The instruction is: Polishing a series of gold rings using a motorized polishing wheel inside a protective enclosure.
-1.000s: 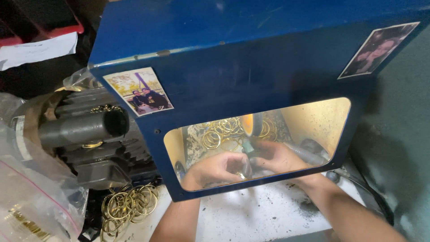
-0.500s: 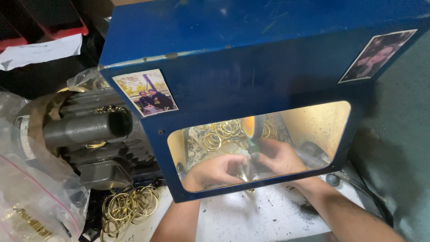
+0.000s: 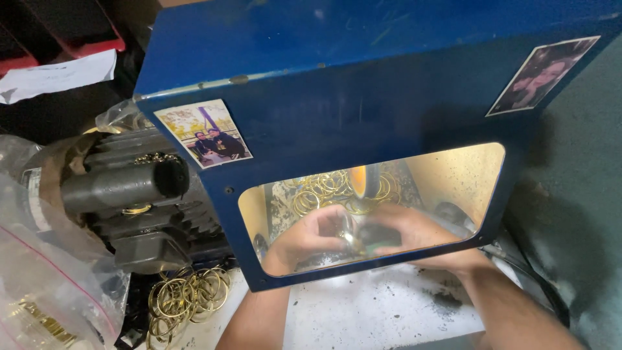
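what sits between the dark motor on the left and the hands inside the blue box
In the head view, the blue housing's front wall, bearing a photo sticker, stands between the motor and the left hand.

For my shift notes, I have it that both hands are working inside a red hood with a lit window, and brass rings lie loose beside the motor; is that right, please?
One detail is off: the hood is blue, not red, as the head view shows. Both the left hand and right hand are inside behind its lit window, and brass rings lie loose beside the motor.

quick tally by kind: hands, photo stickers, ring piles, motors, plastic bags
hands: 2, left hand, right hand
photo stickers: 2
brass ring piles: 2
motors: 1
plastic bags: 1
total: 8
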